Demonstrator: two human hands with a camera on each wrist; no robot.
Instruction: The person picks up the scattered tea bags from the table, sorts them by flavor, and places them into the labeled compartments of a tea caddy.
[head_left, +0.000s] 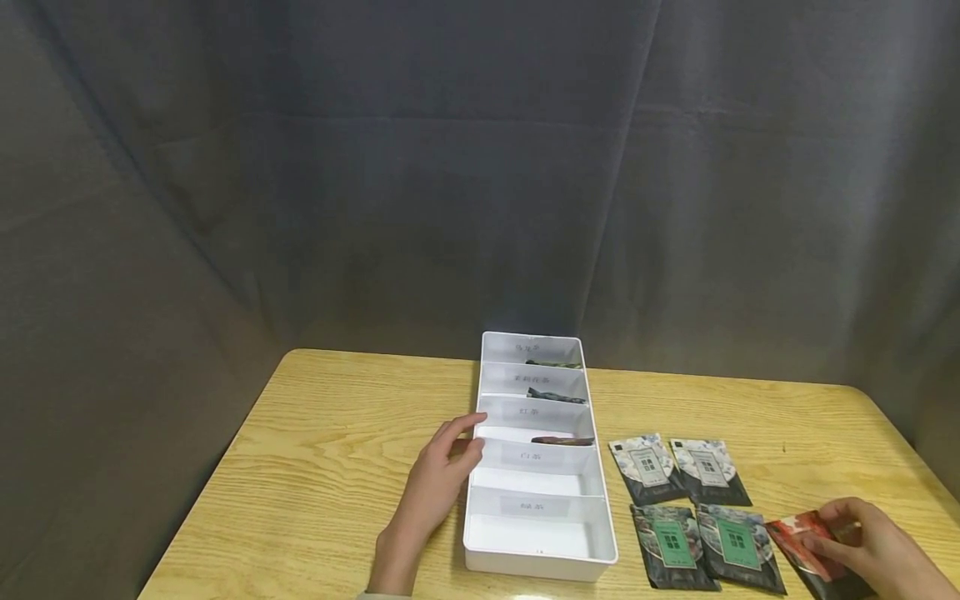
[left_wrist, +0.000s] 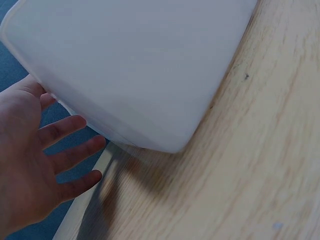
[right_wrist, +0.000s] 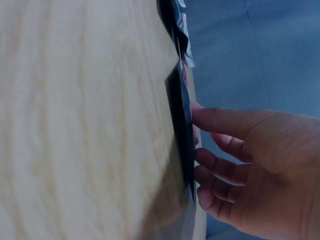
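My left hand [head_left: 432, 482] is at the left wall of a long white divided box [head_left: 540, 567], thumb and index finger at its rim. In the left wrist view the other fingers [left_wrist: 75, 155] are spread beside the box's outer side. At the far right, my right hand [head_left: 873, 542] holds a red and black tea packet [head_left: 806, 527] between thumb and fingers, low over the table. Seen from the right wrist, the packet's dark edge [right_wrist: 180, 117] faces the camera, thumb and curled fingers along it.
Two white-and-black packets [head_left: 648, 468] and two green-labelled packets [head_left: 675, 546] lie between the box and my right hand. Labelled compartments divide the box; the three far ones each hold a packet, including a dark one [head_left: 555, 396]. A grey curtain [head_left: 450, 208] hangs behind the wooden table [head_left: 322, 467].
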